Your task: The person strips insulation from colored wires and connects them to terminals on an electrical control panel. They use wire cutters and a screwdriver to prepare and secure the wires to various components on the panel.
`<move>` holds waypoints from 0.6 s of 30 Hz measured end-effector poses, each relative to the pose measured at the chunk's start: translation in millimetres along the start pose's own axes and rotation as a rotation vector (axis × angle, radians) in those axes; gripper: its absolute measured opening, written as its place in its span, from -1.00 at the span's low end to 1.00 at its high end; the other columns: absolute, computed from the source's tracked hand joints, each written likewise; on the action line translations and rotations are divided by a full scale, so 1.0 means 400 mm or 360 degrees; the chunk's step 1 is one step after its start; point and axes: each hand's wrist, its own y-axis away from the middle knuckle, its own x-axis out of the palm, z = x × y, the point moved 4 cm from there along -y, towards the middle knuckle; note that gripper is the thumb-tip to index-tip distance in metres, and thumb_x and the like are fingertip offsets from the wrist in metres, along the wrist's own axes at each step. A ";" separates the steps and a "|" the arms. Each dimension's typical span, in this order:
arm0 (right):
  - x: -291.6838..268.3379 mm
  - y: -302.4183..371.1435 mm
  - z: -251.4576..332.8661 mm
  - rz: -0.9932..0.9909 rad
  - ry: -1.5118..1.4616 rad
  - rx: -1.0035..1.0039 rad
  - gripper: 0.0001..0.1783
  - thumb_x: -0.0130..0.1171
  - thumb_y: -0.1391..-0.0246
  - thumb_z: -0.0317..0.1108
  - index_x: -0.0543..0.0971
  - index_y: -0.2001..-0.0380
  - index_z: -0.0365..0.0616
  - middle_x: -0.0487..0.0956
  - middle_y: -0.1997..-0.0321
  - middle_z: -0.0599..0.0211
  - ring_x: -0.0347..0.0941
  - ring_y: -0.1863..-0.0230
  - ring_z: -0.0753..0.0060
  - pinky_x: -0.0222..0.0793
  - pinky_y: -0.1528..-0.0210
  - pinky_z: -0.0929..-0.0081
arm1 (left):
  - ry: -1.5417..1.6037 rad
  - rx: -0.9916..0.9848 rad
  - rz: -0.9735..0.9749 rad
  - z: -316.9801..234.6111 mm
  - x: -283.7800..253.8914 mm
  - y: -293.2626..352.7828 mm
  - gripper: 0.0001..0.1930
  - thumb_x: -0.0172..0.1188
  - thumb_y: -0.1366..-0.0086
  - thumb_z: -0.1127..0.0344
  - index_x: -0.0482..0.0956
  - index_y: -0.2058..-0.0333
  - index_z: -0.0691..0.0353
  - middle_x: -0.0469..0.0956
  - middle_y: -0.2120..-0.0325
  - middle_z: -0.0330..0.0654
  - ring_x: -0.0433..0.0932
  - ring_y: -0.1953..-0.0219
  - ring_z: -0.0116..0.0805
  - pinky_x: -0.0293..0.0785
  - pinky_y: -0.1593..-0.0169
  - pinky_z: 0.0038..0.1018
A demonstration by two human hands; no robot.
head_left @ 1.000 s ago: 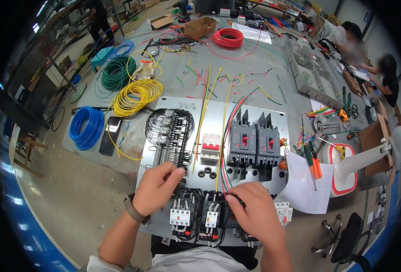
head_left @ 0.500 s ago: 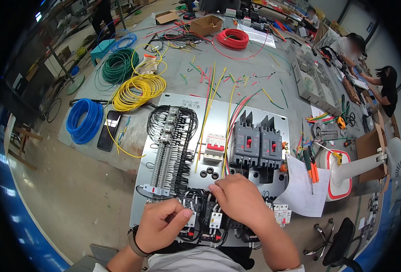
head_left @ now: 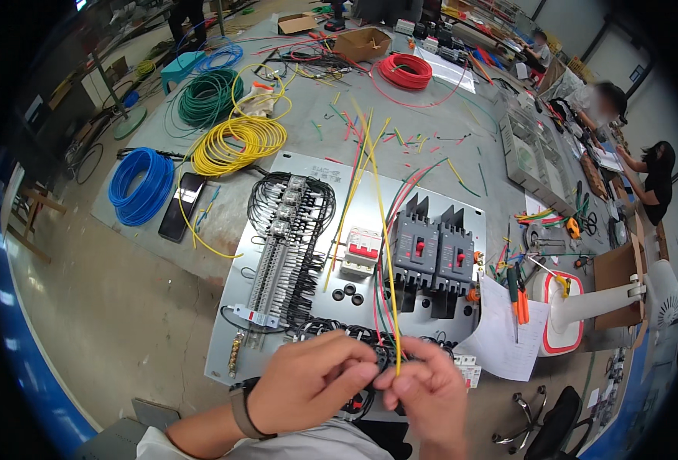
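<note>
My right hand (head_left: 432, 395) pinches the near end of a long yellow wire (head_left: 390, 284) between thumb and fingers. The wire rises away over a metal mounting panel (head_left: 344, 322). Close against it, my left hand (head_left: 308, 383) has its fingers curled and thumb pressed in; whether something thin sits in that pinch is hidden. Below and behind both hands lies a row of black-wired contactors (head_left: 358, 402), partly covered. Farther up the panel stand a small red-and-white breaker (head_left: 361, 251), two grey moulded-case breakers (head_left: 418, 244) and a terminal strip (head_left: 264, 280) with black wires.
Coils of blue (head_left: 141, 188), yellow (head_left: 239, 146), green (head_left: 207, 98) and red wire (head_left: 405, 71) lie about the table. A phone (head_left: 182, 207) is at left. Paper (head_left: 500, 330), orange-handled pliers (head_left: 521, 303) and a white fan (head_left: 596, 307) are at right. People sit beyond.
My right hand has drawn back toward me and now holds the yellow wire's end. My left hand has shifted right to meet it. The view has tilted slightly.
</note>
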 end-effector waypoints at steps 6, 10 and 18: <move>0.013 0.090 -0.115 0.0106 -0.0034 0.0134 -0.67 0.21 -0.26 -0.61 0.44 -0.05 -0.35 0.69 0.15 0.08 0.64 0.15 0.46 0.56 0.09 0.57 | -0.0005 0.0153 0.0139 -0.020 0.043 -0.011 -0.79 0.17 -0.42 0.36 0.46 0.41 0.32 0.39 0.55 -0.12 0.36 0.55 -0.20 0.30 0.45 -0.36; -0.030 0.066 -0.024 0.0192 0.0443 -0.0210 -0.80 0.18 -0.28 -0.57 0.53 0.05 -0.37 0.68 0.13 0.10 0.62 0.14 0.44 0.54 0.05 0.52 | -0.0026 0.0114 0.0295 -0.009 0.054 0.018 -0.76 0.16 -0.43 0.34 0.45 0.43 0.30 0.36 0.57 -0.12 0.37 0.57 -0.16 0.29 0.47 -0.34; -0.066 0.034 0.036 0.0101 0.0199 -0.0123 -0.77 0.16 -0.31 -0.50 0.52 0.01 -0.34 0.68 0.13 0.11 0.58 0.21 0.52 0.53 0.15 0.59 | -0.0165 0.0189 0.0571 -0.026 0.103 0.054 -0.72 0.16 -0.45 0.19 0.43 0.44 0.19 0.44 0.56 -0.20 0.52 0.53 -0.08 0.41 0.50 -0.23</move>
